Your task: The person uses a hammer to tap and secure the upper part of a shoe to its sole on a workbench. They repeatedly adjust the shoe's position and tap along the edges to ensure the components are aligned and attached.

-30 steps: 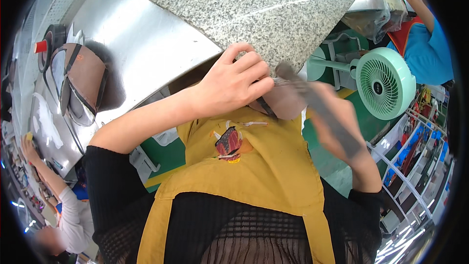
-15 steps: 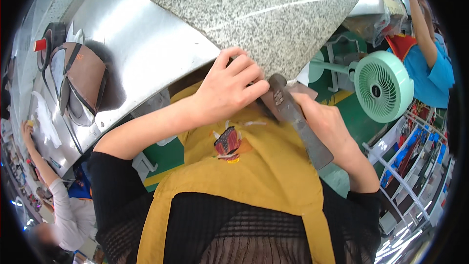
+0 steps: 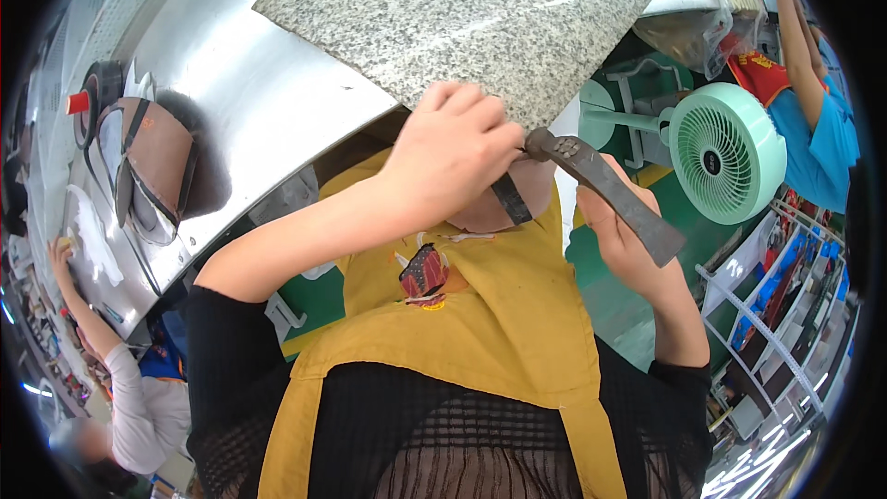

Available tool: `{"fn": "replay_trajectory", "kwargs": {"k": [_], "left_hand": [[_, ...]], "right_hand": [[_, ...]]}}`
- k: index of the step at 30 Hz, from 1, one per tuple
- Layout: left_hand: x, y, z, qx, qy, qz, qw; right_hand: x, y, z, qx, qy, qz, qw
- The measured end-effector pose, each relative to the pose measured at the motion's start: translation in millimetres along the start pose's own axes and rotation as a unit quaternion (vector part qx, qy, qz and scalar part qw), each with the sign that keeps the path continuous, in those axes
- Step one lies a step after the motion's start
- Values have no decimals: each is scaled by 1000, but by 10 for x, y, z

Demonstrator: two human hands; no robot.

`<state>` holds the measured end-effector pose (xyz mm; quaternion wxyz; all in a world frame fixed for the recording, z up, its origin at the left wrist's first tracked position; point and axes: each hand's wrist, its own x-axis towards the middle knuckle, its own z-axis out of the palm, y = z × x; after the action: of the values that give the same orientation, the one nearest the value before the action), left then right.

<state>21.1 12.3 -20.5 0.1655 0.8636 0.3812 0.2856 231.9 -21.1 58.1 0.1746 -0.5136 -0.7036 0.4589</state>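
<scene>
Your hammer (image 3: 614, 197) is dark grey-brown; the worked piece (image 3: 533, 183) is dusky brown, crossed by a black strip (image 3: 511, 200). Your apron (image 3: 499, 314) is mustard yellow with a speckled red-and-black motif (image 3: 426, 275). The slab (image 3: 462, 23) is mottled grey, the table (image 3: 277, 83) silver, and the bag-like item (image 3: 159, 152) near its left edge brown with black trim.

At centre the left hand (image 3: 457, 143) partly hides a brown piece (image 3: 482, 211); the frame's top edge cuts off the speckled slab (image 3: 462, 18).

Holding the left hand (image 3: 453, 152) knuckles-up, fingers (image 3: 485, 120) curled, left forearm (image 3: 319, 240) slanting inward, and gripping with the right hand (image 3: 624, 236) nearby!
</scene>
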Motion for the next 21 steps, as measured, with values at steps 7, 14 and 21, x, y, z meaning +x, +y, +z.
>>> {"fn": "replay_trajectory", "kwargs": {"k": [7,14,21], "left_hand": [[-47,-107,-88,-10,-34,52,998],[-76,-195,-83,33,-21,203,978],[-76,-250,-44,53,5,230,972]], "right_hand": [[62,-11,-148,27,-19,6,999],[98,-50,-162,-67,-106,16,992],[145,11,-147,-104,-73,-71,989]]}}
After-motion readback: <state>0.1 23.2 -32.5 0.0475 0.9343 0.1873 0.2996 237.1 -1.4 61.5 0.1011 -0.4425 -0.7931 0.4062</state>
